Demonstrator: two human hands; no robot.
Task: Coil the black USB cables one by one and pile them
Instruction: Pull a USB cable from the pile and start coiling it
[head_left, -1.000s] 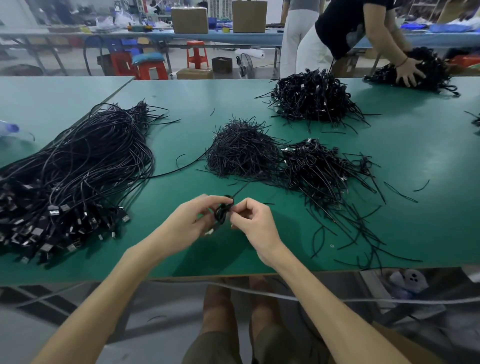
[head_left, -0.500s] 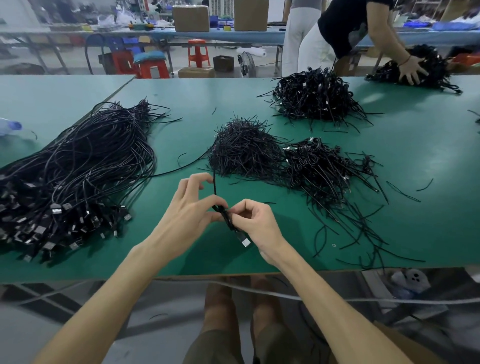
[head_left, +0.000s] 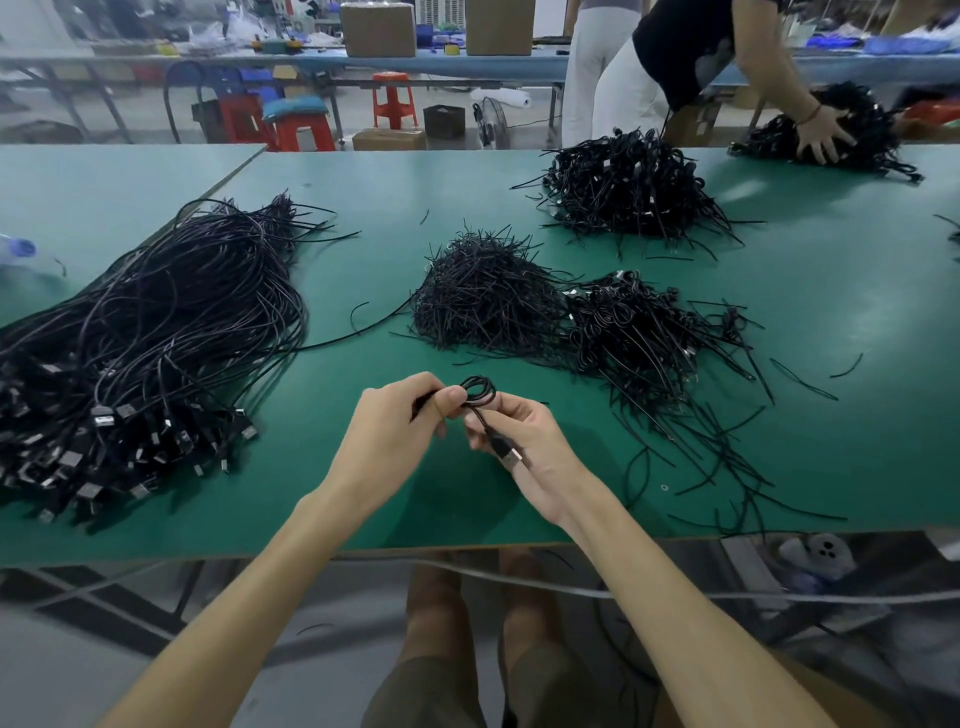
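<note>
Compared with half a second earlier, the left hand (head_left: 395, 434) has closed its spread fingers. The thin black cable (head_left: 479, 389), then a single upright strand, now forms a small round coil above the fingertips. Both hands pinch it over the near part of the matte green table (head_left: 363, 499). The right hand (head_left: 527, 449) carries the tail, with the silver-tipped USB plug (head_left: 511, 458) across its palm. Glossy uncoiled cables (head_left: 156, 322) sprawl at left. The pile of coiled cables (head_left: 639, 325) lies right of centre, touching a bristly mound of short black strands (head_left: 478, 301).
</note>
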